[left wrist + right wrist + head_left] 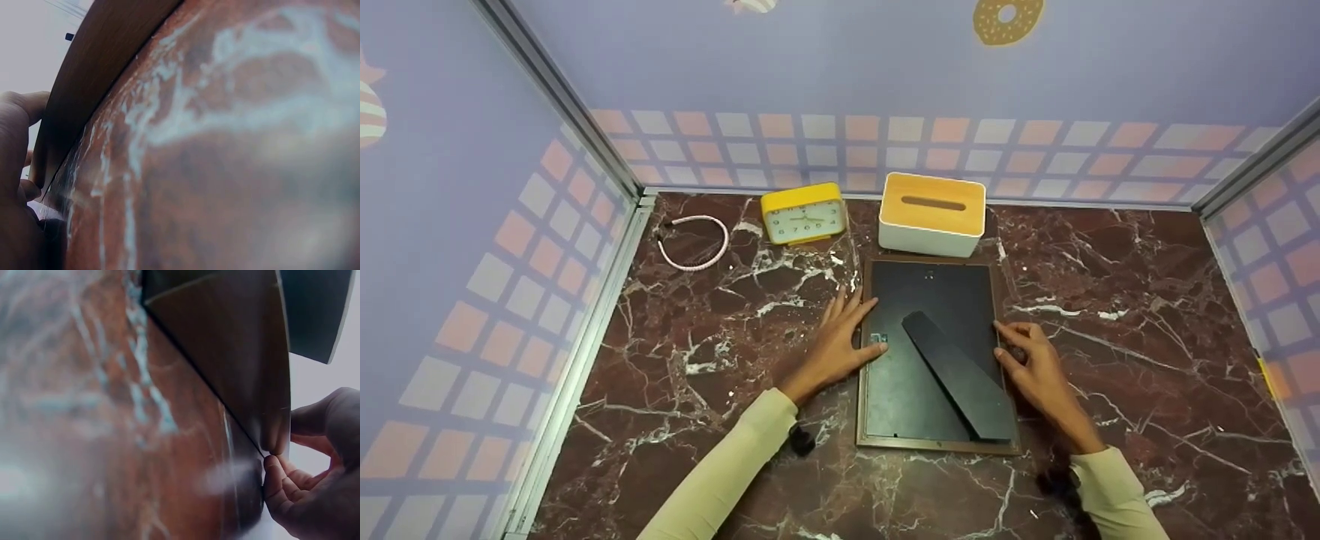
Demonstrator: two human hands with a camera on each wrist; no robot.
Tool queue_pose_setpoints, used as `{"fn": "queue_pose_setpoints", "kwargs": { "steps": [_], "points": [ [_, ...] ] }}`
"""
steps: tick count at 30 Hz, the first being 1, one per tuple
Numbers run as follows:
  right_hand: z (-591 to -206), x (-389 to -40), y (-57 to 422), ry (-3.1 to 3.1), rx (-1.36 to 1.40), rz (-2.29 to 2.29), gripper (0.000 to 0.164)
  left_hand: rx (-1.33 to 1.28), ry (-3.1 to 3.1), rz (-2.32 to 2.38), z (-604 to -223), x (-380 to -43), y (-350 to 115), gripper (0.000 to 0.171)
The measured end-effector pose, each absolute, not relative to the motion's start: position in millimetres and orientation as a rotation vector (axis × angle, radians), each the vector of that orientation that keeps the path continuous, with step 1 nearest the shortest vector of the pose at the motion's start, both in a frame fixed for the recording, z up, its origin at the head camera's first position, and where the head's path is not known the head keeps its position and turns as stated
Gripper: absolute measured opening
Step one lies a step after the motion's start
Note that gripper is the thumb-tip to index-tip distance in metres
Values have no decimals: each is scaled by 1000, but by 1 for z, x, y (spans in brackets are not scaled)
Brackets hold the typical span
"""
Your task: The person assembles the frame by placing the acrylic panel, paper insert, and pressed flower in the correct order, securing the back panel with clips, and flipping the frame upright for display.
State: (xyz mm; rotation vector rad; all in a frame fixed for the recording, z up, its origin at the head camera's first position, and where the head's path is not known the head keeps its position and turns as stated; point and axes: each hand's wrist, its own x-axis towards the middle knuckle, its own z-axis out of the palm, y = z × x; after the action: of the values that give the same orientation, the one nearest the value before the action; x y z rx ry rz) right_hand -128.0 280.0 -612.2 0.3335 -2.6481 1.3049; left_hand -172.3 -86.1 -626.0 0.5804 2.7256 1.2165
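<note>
A picture frame (937,300) lies face down on the marbled table, its black back and slanted easel leg (956,379) facing up. My left hand (838,341) rests against its left edge, fingers spread and fairly straight, thumb over the back. In the left wrist view, the thumb of that hand meets the top of the brown side (84,79). My right hand (1035,367) pinches the right edge with thumb and bent fingers. The right wrist view shows its fingertips (271,464) low at the brown side, close to the table, with the thumb higher up.
Just beyond the frame stands a white tissue box (931,238) with a yellow slotted lid. A yellow alarm clock (806,217) is left of it, and a pale headband (726,244) lies farther left. Panel walls (810,82) enclose the table's back and sides.
</note>
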Motion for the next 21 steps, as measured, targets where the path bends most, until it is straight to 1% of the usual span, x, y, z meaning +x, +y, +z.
{"fn": "queue_pose_setpoints", "kwargs": {
  "steps": [7, 12, 15, 21],
  "points": [
    [-609, -130, 282, -2710, 422, 1210, 49, 574, 2721, 1217, -627, -173, -87, 88],
    [-606, -132, 288, -2719, 411, 1223, 50, 582, 2719, 1218, -628, -173, -87, 87],
    [-604, -140, 289, -2682, 374, 1271, 51, 589, 2735, 1214, -629, -173, -88, 86],
    [-596, -166, 291, -2667, 318, 1303, 52, 592, 2721, 1236, -628, -173, -86, 86]
  ]
}}
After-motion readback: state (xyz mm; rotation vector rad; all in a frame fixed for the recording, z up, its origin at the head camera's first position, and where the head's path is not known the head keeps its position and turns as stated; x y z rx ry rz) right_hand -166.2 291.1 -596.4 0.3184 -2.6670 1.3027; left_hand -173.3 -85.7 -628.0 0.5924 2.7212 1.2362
